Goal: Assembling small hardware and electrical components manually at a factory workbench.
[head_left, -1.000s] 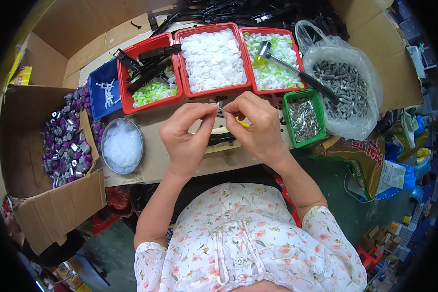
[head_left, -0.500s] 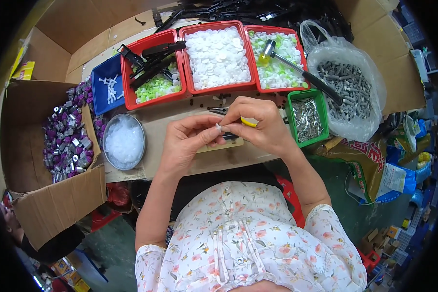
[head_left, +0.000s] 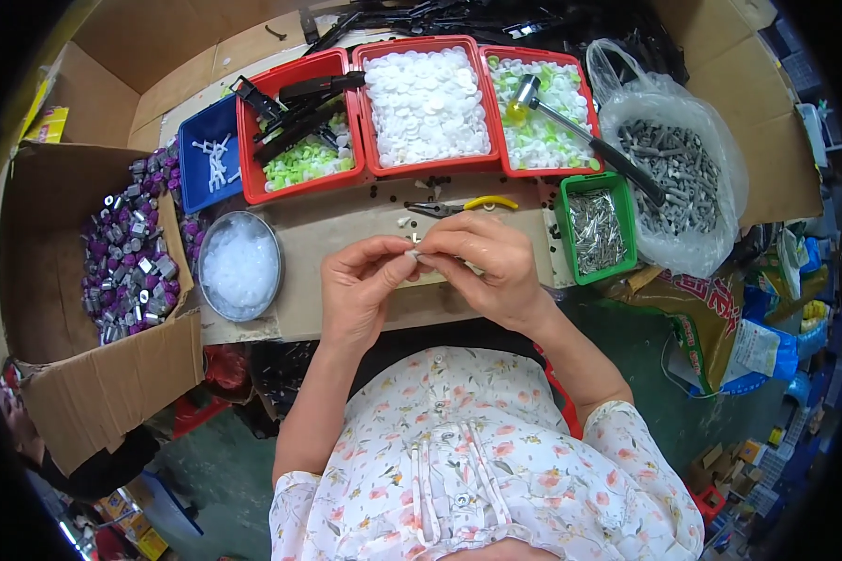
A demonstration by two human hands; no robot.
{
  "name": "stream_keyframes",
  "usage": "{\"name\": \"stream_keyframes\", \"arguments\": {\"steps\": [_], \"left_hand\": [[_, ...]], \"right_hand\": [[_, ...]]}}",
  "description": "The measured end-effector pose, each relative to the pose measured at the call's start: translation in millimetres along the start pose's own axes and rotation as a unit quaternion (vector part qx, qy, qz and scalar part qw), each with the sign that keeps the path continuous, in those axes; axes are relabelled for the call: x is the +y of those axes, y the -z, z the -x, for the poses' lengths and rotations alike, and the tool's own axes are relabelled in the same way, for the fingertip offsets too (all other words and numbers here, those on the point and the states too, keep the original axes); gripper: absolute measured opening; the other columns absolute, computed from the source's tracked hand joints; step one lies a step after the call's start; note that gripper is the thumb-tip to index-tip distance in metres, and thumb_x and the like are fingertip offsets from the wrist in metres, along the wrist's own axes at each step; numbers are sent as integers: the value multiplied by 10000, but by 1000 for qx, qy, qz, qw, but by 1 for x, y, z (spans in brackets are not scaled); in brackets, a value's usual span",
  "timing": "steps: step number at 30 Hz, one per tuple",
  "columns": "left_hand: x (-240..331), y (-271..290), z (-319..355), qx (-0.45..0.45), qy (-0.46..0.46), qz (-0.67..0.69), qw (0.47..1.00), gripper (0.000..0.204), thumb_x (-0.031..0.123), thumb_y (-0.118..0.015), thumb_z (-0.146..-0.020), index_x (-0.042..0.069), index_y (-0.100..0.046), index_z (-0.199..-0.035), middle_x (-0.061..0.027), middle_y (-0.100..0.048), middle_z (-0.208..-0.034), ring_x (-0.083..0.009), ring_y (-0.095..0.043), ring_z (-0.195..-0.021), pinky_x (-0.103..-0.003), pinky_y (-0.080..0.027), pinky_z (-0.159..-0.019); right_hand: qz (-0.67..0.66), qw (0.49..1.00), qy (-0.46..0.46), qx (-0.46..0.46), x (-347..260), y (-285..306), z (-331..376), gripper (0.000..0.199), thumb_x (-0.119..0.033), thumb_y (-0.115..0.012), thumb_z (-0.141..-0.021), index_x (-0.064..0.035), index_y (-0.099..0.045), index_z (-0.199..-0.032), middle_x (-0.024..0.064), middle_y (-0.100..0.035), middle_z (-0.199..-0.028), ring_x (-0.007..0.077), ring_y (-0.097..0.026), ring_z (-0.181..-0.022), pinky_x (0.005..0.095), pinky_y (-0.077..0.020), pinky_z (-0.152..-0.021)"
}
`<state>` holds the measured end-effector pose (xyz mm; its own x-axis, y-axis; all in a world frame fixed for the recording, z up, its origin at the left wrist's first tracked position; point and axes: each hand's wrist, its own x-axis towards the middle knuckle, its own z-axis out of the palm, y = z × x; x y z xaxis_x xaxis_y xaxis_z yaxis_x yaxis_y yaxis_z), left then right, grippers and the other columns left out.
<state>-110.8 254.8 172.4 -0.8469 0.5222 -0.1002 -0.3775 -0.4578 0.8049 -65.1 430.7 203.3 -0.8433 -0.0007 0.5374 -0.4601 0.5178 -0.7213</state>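
Note:
Over the near part of the cardboard-topped bench, my left hand point(head_left: 360, 285) and my right hand point(head_left: 492, 266) meet fingertip to fingertip. Between them they pinch a small white piece point(head_left: 413, 253), largely covered by the fingers, so its exact kind is unclear. Just beyond my right hand lies a pair of pliers point(head_left: 463, 206), its handle partly yellow. A round dish of clear-white small pieces point(head_left: 239, 266) stands to the left of my left hand. On the right, a green bin point(head_left: 559, 229) holds slim metal pins.
Three red bins point(head_left: 428, 168) of white and green plastic pieces line the back; black parts lie across the left one, a hammer point(head_left: 571, 127) across the right. A blue bin point(head_left: 192, 168), a carton point(head_left: 112, 379) of purple-and-metal parts and a plastic bag point(head_left: 697, 252) of grey pieces flank them.
Both hands have drawn slightly nearer my body, uncovering the pliers. The fingers have shifted around the small white piece, still pinched between them. The view has moved a little.

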Motion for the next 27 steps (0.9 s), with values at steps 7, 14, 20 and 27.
{"name": "stream_keyframes", "arguments": {"steps": [7, 14, 20, 27], "left_hand": [[7, 8, 9, 8, 10, -84, 996, 295, -48, -725, -832, -48, -678, -1123, -103, -684, -1002, -162, -684, -869, -270, -559, -814], [10, 9, 13, 27, -136, -356, 924, 303, -27, -761, -781, 5, -711, -1078, -87, -645, -1016, -159, -636, -904, -270, -541, -762], [4, 25, 23, 51, -288, -586, 756, 330, -17, -790, -718, 35, -717, -1036, -101, -629, -1002, -236, -604, -884, -336, -500, -742], [-13, 30, 29, 1, -351, -649, 675, 311, 11, -771, -695, 48, -709, -997, -116, -617, -1024, -310, -596, -969, -403, -509, -776]], "right_hand": [[18, 999, 22, -39, 0, -5, 3, 186, 26, -727, -749, -17, -688, -926, 98, -684, -900, 246, -663, -794, 336, -491, -696], [101, 994, 36, -33, 8, -17, 15, 187, -11, -728, -729, -60, -689, -905, 57, -651, -907, 221, -621, -767, 343, -427, -684], [151, 986, 8, -77, 15, -26, 22, 174, -40, -712, -725, -67, -673, -891, 44, -585, -885, 224, -586, -808, 348, -394, -679], [181, 978, 22, -99, 12, -30, 21, 171, -47, -713, -722, -66, -666, -885, 40, -575, -884, 220, -580, -835, 357, -388, -734]]}}
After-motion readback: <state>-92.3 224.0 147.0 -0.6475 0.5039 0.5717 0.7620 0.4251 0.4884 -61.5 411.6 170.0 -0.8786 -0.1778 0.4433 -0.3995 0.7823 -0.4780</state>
